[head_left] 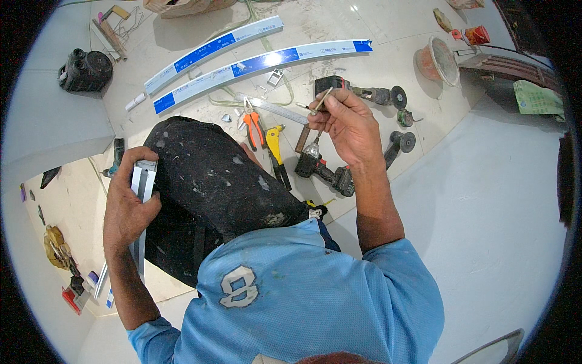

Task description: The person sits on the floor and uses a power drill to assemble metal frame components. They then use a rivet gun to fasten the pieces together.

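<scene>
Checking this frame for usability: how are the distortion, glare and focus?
Head view: strong fisheye bending, the white-and-blue strips curve and black corners vignette the frame; mild glare on the upper floor; right hand with the pencil and left hand are sharp.

Orange-handled pliers (253,124), blue-and-white profile strips (260,62), a yellow-handled tool (274,142), light-blue shirt (315,291).

Floor: pale glossy tiles (388,24) under me, dusty and scuffed around where I sit.
Walls: plain white surfaces (48,115) on my left and right.
Light: bright, even, with soft shadows on the tiles.
</scene>
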### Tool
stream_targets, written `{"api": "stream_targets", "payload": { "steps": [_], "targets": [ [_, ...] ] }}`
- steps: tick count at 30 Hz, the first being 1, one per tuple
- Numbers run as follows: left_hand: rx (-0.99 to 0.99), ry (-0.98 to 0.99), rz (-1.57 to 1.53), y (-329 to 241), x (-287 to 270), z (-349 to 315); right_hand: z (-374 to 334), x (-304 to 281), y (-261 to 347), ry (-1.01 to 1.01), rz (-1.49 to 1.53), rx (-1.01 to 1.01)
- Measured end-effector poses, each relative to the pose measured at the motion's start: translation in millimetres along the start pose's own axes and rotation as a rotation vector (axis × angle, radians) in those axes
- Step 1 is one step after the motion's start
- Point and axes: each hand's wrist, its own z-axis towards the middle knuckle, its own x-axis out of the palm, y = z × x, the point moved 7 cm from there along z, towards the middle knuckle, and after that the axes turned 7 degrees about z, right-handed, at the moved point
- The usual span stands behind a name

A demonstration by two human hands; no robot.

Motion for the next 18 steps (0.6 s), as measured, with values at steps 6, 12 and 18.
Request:
{"api": "stream_targets", "payload": {
  "steps": [6,12,18],
  "targets": [
    [0.195,-0.009,-0.026,7.5,-3.5,0.9,2.1,-8.5,0.6,-0.055,-0.156,-0.007],
    [0.136,0.035,0.028,-5.4,-5.3,1.0,-3.5,15.0,-6.8,0.027,-0.002,0.0],
    [0.113,0.011,0.073,0.2,-2.7,3.0,1.1,36.9,-41.6,0.059,0.015,0.13]
  ]
}}
